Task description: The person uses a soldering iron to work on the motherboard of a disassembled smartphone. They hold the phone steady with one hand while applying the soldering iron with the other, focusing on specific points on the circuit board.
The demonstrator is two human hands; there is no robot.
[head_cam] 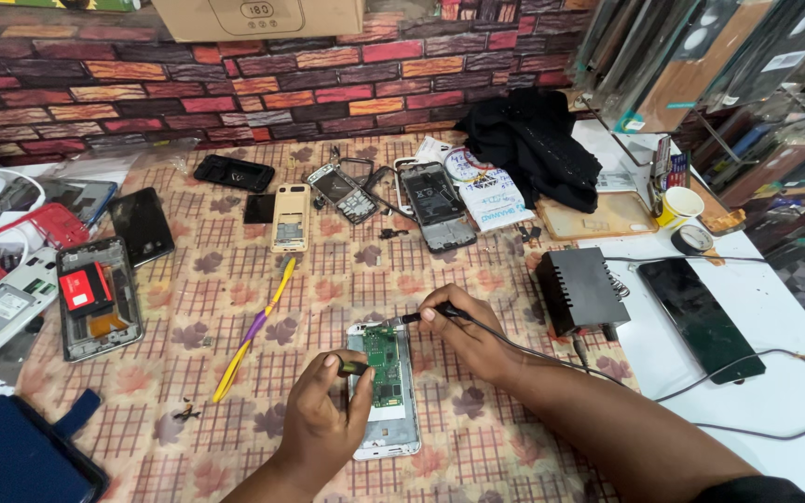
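An opened white phone (391, 421) with a bare green circuit board (383, 367) lies on the patterned cloth in front of me. My right hand (468, 333) grips a thin black corded probe (426, 317), its tip touching the top edge of the board. My left hand (320, 415) rests against the phone's left side and pinches a small dark tool (354, 367) over the board.
A black box-shaped unit (580, 290) and a dark smartphone (699, 318) lie to the right, with cables trailing. Several dismantled phones (97, 295) and parts cover the far and left cloth. A yellow-purple tool (254, 330) lies left of my hands. A brick-pattern wall (235, 93) stands behind.
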